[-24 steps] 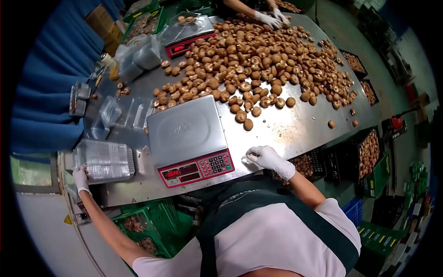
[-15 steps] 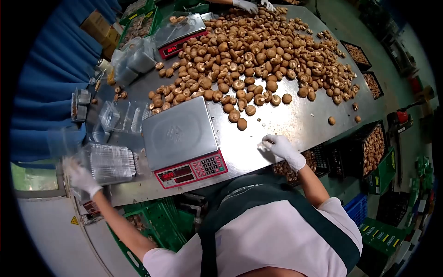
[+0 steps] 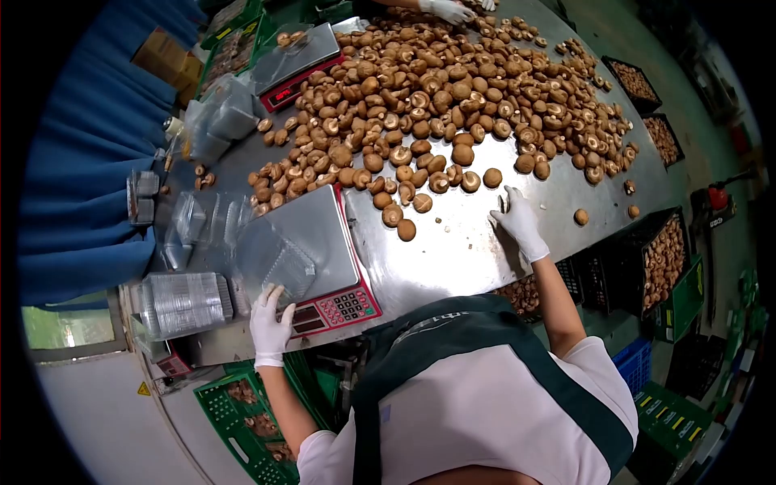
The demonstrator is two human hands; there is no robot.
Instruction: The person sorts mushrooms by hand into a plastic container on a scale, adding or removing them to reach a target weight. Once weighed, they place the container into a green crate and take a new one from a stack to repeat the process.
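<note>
My left hand, in a white glove, is at the front left corner of the weighing scale. Its fingers close on the near edge of a clear plastic tray, which lies tilted over the scale's metal plate. My right hand, also gloved, is over the bare steel to the right, fingers spread and holding nothing. Its fingertips point at a loose shiitake mushroom at the front of the big mushroom heap, without touching it.
A stack of clear trays stands left of the scale, with more plastic packs behind. A second scale is farther back. Another person's gloved hand is at the far edge. Mushroom crates stand right of the table.
My left hand has swung right from beside the tray stack, bringing a clear plastic tray onto the scale. My right hand has moved forward and right, towards the mushrooms, and its fingers have spread.
</note>
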